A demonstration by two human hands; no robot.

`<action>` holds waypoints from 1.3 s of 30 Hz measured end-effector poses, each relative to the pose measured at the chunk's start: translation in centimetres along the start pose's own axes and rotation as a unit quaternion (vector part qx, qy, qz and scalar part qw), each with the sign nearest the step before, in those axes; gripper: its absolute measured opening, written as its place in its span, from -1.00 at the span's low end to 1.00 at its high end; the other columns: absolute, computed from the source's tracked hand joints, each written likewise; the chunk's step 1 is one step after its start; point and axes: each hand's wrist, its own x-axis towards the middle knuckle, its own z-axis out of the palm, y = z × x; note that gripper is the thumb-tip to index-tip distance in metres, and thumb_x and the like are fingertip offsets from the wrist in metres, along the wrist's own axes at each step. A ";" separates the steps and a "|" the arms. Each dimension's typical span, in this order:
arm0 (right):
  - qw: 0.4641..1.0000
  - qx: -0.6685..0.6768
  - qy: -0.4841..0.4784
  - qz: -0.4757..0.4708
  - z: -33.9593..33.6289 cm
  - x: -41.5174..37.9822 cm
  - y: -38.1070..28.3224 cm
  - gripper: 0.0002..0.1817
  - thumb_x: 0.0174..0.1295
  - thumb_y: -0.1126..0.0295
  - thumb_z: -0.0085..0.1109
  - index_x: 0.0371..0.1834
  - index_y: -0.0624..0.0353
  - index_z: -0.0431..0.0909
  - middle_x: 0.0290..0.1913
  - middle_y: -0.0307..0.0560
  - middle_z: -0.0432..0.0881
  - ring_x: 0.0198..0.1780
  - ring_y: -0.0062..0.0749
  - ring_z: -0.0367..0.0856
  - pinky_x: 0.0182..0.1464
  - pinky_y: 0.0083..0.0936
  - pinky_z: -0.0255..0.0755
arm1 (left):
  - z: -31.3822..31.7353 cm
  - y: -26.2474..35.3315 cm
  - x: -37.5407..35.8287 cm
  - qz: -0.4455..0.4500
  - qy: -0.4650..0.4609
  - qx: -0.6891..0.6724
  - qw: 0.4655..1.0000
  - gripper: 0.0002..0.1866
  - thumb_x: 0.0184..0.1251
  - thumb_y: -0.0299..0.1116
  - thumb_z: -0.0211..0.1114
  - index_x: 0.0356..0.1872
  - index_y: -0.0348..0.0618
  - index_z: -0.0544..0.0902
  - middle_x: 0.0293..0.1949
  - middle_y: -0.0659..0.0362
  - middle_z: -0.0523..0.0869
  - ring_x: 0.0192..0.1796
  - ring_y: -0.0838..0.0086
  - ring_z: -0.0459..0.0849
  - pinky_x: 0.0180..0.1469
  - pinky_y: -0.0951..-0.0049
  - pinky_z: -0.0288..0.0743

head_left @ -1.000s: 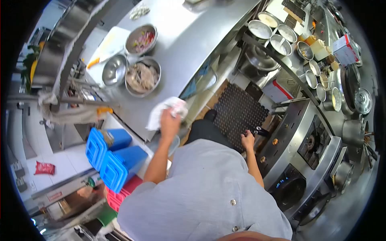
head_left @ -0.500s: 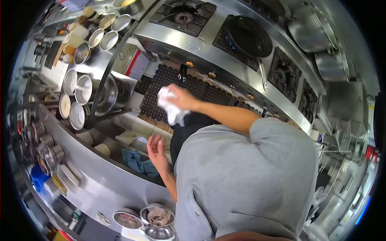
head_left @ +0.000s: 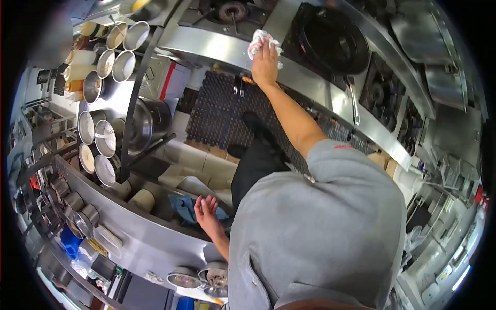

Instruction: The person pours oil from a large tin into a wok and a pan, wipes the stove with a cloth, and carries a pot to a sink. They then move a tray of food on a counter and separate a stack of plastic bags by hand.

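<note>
My right hand [head_left: 265,63] is closed over a crumpled white cloth [head_left: 260,39] with reddish marks. Both are against the steel front surface [head_left: 222,47] of the stove, between a burner [head_left: 233,11] and a large black pan [head_left: 336,41]. The pan's metal handle [head_left: 354,103] sticks out over the stove's edge. Close to the steel counter, my left hand [head_left: 207,213] hangs with loosely curled, parted fingers and nothing in it. Behind that hand a blue cloth [head_left: 183,207] lies on the shelf below the counter.
Several metal pots [head_left: 105,138] of ingredients stand on the counter at left. A black rubber mat [head_left: 212,108] covers the floor between stove and counter. Metal bowls [head_left: 184,278] sit near the bottom, and a large dark pot [head_left: 155,121] stands beneath the left counter.
My right hand has moved up and right with the white cloth, from above the floor mat to the stove's front surface. My left hand has shifted slightly, still holding nothing.
</note>
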 end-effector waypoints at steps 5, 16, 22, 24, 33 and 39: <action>1.000 0.003 0.000 0.011 -1.2 -1.8 -1.9 -0.56 0.15 0.44 -0.11 0.10 0.43 0.37 0.23 0.20 0.30 0.27 0.11 0.22 0.31 -0.12 0.08 | 0.8 -0.5 0.5 -0.039 -0.010 -0.007 0.999 -0.63 0.40 -0.17 0.06 0.07 -0.22 0.38 -0.13 -0.01 0.63 -0.15 0.32 0.65 -0.08 0.42 0.50; 0.997 0.028 -0.047 -0.053 -1.8 -1.6 -5.0 -0.52 0.16 0.33 -0.05 0.16 0.31 0.33 0.25 0.09 0.29 0.29 0.02 0.19 0.33 -0.19 0.06 | 0.3 -1.8 0.2 -0.053 -0.013 -0.016 0.998 -0.60 0.41 -0.12 0.03 0.06 -0.24 0.38 -0.18 0.00 0.64 -0.18 0.35 0.66 -0.16 0.47 0.51; 0.978 0.079 -0.034 -0.188 -1.7 -1.7 -2.7 -0.57 0.12 0.46 -0.12 0.13 0.18 0.36 0.21 -0.06 0.35 0.26 -0.11 0.27 0.30 -0.30 0.20 | 0.4 -2.4 0.7 -0.045 -0.067 0.060 0.995 -0.61 0.40 -0.13 0.05 0.02 -0.25 0.44 -0.19 0.03 0.64 -0.21 0.38 0.66 -0.17 0.48 0.51; 0.980 0.072 -0.039 -0.184 -3.2 -4.0 0.2 -0.57 0.13 0.45 -0.11 0.13 0.16 0.35 0.21 -0.07 0.35 0.25 -0.13 0.29 0.28 -0.28 0.21 | 0.0 -2.5 1.2 -0.035 -0.098 0.088 0.991 -0.63 0.40 -0.13 0.06 -0.02 -0.24 0.48 -0.22 0.06 0.65 -0.23 0.40 0.66 -0.16 0.47 0.52; 0.921 0.321 -0.215 -0.046 -12.2 -10.4 9.2 -0.54 0.10 0.40 0.01 0.14 0.03 0.33 0.00 0.04 0.54 0.03 -0.04 0.51 0.06 -0.23 0.37 | -2.1 -5.0 3.2 -0.040 -0.127 0.092 0.987 -0.65 0.39 -0.14 0.06 -0.01 -0.20 0.47 -0.26 0.09 0.65 -0.26 0.40 0.65 -0.18 0.46 0.52; 0.996 0.060 -0.020 0.057 -11.5 -7.3 7.0 -0.55 0.13 0.27 0.06 0.14 -0.05 0.38 0.11 0.08 0.42 0.08 0.00 0.44 0.04 -0.19 0.37 | -3.6 -8.5 -0.1 -0.056 -0.120 0.128 0.983 -0.60 0.36 -0.09 0.09 0.05 -0.15 0.42 -0.27 0.07 0.64 -0.27 0.35 0.64 -0.20 0.41 0.52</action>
